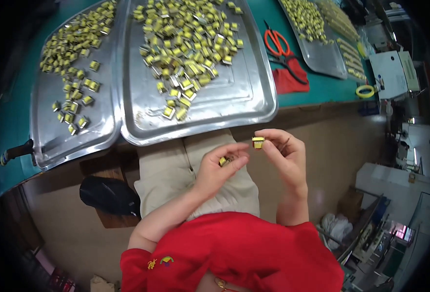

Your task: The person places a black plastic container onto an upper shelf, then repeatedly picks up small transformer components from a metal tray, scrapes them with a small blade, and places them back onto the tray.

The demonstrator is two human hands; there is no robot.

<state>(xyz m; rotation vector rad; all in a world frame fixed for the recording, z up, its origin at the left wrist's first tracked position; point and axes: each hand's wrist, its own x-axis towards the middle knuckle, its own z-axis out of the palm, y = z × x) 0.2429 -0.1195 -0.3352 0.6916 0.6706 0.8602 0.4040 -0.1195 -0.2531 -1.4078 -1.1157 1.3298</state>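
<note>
Above my lap, my right hand (289,153) pinches a small transformer (258,142) with yellow wrapping between thumb and fingertips. A bit of red shows under it. My left hand (220,168) is closed around another small transformer (223,161), whose yellow side peeks out between thumb and fingers. Whether more pieces lie in that palm is hidden. The left fingertips are close to the right hand's piece, seemingly just apart from it. Beyond my hands, a large metal tray (195,134) holds a heap of the same yellow and silver pieces.
A second metal tray (105,138) with more pieces stands at the left. Orange-handled scissors (277,43) and dark-handled pliers (292,68) lie near a red cloth (289,82). At the far right are another tray (324,63) and a yellow tape roll (365,91). A black bag (109,195) sits on a wooden stool (115,220).
</note>
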